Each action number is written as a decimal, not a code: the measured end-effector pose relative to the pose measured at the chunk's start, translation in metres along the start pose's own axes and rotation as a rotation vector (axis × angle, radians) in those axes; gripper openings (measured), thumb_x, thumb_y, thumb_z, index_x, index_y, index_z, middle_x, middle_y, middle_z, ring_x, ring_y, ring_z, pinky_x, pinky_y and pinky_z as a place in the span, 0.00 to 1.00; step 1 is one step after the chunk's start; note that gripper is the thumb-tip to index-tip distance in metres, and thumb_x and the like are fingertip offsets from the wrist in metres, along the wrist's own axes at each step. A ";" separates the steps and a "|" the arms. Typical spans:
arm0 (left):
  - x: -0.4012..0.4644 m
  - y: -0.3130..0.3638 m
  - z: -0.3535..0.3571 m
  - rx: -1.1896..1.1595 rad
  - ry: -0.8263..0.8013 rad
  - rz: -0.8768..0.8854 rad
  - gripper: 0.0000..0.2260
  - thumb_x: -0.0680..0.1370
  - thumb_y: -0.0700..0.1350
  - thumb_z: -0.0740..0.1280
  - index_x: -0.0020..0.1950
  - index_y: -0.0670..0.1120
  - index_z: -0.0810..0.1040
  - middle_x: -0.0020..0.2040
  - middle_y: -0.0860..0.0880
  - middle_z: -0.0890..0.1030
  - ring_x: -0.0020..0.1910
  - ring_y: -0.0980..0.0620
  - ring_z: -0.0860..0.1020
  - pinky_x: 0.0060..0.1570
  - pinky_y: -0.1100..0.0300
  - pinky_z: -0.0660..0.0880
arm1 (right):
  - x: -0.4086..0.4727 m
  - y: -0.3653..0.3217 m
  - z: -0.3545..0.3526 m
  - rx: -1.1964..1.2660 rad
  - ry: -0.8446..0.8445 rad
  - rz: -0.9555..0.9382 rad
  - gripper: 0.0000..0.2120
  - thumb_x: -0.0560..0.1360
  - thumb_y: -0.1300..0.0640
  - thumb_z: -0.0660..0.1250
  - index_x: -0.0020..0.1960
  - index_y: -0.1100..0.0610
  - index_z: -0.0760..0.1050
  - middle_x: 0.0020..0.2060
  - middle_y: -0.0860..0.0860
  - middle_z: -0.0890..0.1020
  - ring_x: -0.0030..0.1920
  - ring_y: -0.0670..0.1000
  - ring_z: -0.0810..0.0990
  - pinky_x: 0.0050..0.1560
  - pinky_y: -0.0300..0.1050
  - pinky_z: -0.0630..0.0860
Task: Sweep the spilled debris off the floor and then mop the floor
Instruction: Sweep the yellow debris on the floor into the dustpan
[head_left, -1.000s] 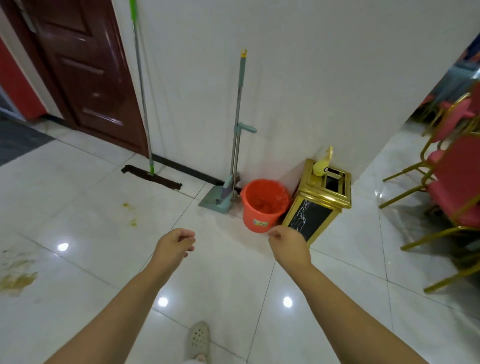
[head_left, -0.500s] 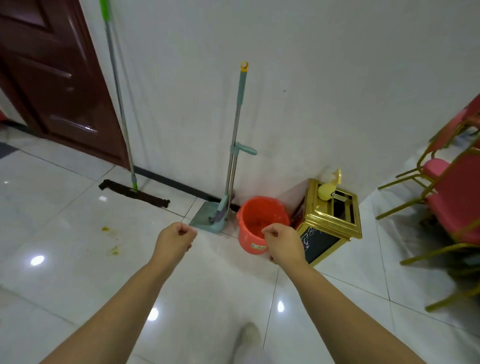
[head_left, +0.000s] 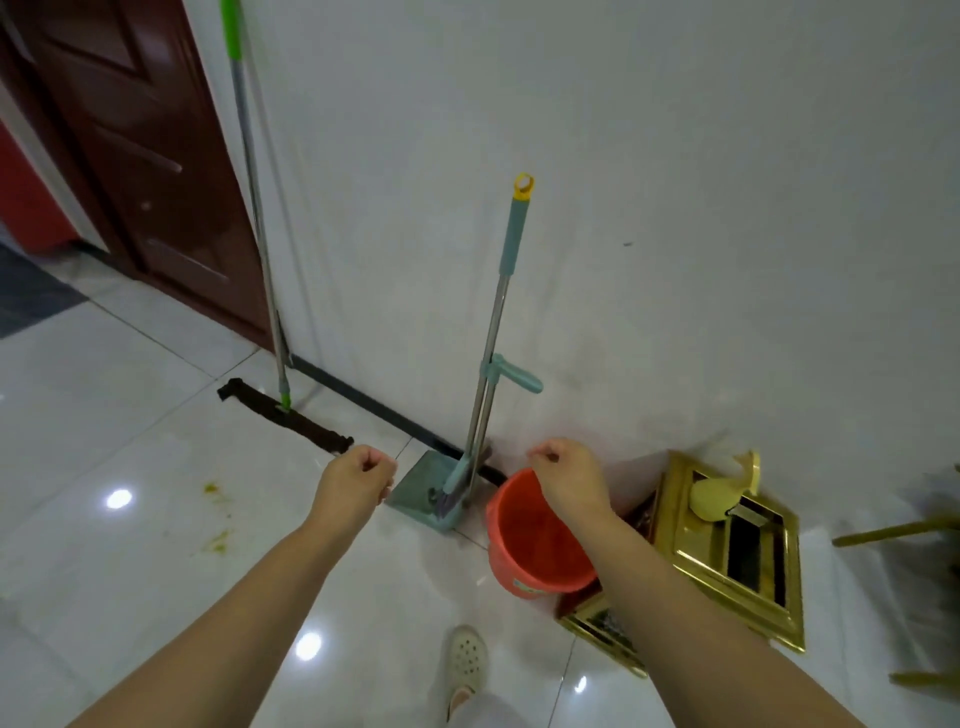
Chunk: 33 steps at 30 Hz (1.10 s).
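Head view: broom (head_left: 488, 364) between hands (head_left: 356, 486).

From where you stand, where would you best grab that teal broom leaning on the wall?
Probably the bare metal shaft of the broom, above the teal side handle. It stands nearly upright against the wall, so only its front is open; the right hand is nearest.
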<state>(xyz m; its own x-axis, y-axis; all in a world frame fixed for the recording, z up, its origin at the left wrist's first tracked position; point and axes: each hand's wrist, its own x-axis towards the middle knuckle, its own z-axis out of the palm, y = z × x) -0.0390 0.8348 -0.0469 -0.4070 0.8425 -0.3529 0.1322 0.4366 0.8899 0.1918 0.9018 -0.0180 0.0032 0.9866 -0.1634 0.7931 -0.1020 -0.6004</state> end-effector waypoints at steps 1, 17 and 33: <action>0.013 0.008 0.010 0.001 -0.003 -0.007 0.06 0.77 0.41 0.64 0.40 0.44 0.76 0.36 0.46 0.78 0.35 0.51 0.75 0.39 0.59 0.75 | 0.022 -0.001 -0.005 0.011 -0.011 -0.011 0.11 0.77 0.58 0.63 0.53 0.56 0.83 0.51 0.52 0.84 0.53 0.53 0.80 0.55 0.43 0.74; 0.143 0.048 0.084 0.048 0.123 -0.188 0.08 0.76 0.38 0.63 0.38 0.45 0.77 0.36 0.44 0.79 0.35 0.49 0.76 0.43 0.54 0.76 | 0.294 -0.071 -0.003 0.146 -0.243 -0.141 0.24 0.76 0.57 0.66 0.71 0.55 0.67 0.61 0.52 0.75 0.56 0.52 0.76 0.52 0.40 0.71; 0.174 0.035 0.069 0.056 0.043 -0.187 0.08 0.77 0.39 0.64 0.40 0.48 0.77 0.39 0.47 0.80 0.38 0.50 0.78 0.47 0.53 0.78 | 0.277 -0.141 0.035 0.059 -0.218 -0.295 0.12 0.70 0.40 0.68 0.38 0.47 0.76 0.26 0.42 0.78 0.29 0.40 0.76 0.27 0.35 0.67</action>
<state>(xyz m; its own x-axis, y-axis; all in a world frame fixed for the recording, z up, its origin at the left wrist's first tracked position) -0.0429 1.0182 -0.0973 -0.4676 0.7310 -0.4969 0.1000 0.6023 0.7920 0.0601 1.1851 -0.0059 -0.3551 0.9249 -0.1360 0.7041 0.1689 -0.6897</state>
